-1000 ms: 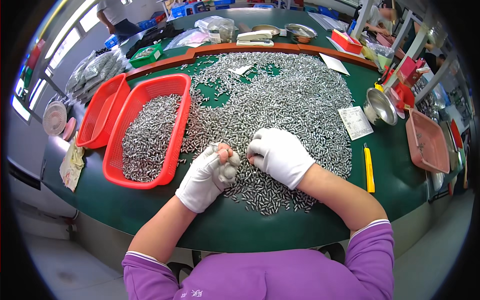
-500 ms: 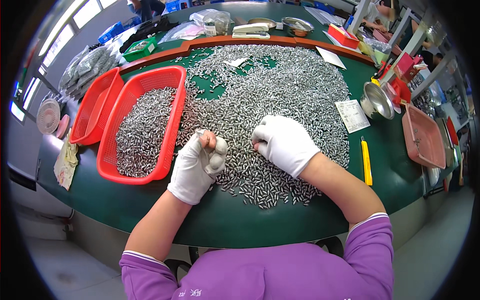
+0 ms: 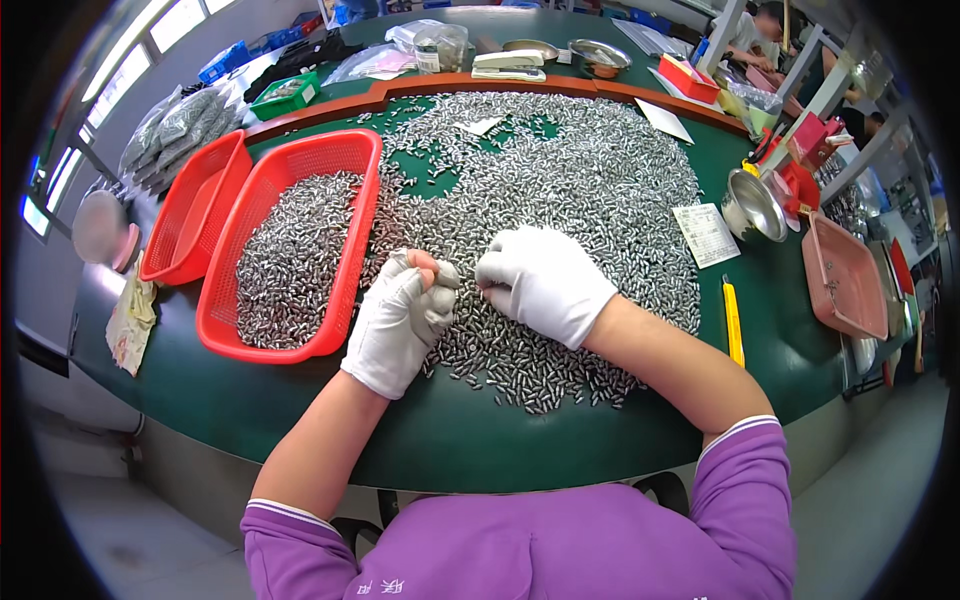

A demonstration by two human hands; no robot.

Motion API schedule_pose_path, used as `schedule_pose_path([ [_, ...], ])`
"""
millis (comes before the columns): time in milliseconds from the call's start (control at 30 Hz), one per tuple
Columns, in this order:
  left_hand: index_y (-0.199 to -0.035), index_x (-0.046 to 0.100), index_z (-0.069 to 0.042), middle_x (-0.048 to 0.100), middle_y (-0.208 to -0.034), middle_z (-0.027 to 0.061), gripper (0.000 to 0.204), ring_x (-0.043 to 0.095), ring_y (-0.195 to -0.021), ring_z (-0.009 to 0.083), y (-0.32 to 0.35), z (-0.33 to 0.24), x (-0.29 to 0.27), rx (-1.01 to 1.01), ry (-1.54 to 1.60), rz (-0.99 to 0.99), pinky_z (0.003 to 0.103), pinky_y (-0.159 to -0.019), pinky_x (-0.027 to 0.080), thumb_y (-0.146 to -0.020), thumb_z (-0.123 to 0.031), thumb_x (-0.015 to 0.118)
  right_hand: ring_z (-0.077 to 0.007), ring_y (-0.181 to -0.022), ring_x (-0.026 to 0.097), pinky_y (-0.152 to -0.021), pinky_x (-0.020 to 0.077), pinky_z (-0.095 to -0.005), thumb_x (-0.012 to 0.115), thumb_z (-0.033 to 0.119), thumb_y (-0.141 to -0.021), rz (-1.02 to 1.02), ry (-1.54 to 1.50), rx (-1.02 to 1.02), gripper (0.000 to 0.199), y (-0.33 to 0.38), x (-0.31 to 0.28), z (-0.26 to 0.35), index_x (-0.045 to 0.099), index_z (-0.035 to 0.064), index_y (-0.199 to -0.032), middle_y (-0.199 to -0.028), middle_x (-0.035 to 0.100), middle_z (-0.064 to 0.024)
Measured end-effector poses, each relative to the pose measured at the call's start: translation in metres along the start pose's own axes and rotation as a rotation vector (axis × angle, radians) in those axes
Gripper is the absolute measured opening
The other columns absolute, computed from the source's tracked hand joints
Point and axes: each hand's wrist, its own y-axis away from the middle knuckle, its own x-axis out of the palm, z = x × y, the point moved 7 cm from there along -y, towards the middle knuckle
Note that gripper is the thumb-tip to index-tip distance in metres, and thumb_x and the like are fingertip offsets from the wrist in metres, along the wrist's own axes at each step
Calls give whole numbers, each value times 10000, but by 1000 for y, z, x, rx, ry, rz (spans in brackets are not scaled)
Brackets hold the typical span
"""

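Note:
A broad heap of small silvery metal pieces (image 3: 600,220), each a short bullet-like shape, is spread over the green table. My left hand (image 3: 402,318), in a white glove with bare tips at thumb and forefinger, is curled closed by the heap's left edge; what it holds is hidden. Over the middle of the heap, my right hand (image 3: 545,285), gloved in white too, has its fingers bent down in a pinch, and whatever lies between them cannot be seen. Left of my left hand, a red plastic basket (image 3: 214,300) holds many of the same pieces.
Another red basket (image 3: 190,225) stands further left. To the right are a yellow utility knife (image 3: 733,320), a printed slip (image 3: 706,235), a steel bowl (image 3: 755,205) and a pink tray (image 3: 845,280). A wooden rim (image 3: 440,85) borders the heap's far side. Someone sits at the far right.
My right hand has moved left, nearer to my left hand. My left hand has shifted slightly up and right, its fingers still curled.

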Motion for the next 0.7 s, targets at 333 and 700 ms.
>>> schedule_pose_path([
  [333,-1108,529,-88,600,-965,13,253,531,-727,60,15,16,21,-201,-274,-35,185,-634,447,-917,-186,663,-87,-869,603,-798,498,-247,671,94,-882,122,-1261,456,123,15,7,-8,648,28,-984,-926,649,-16],
  [700,-1003,596,-89,616,-887,44,143,478,-615,59,11,13,20,-144,-300,-76,167,-520,367,-940,-210,637,-290,-872,627,-770,515,-410,691,215,-777,-44,-66,69,176,13,-9,-19,691,124,-929,-891,626,-94],
])
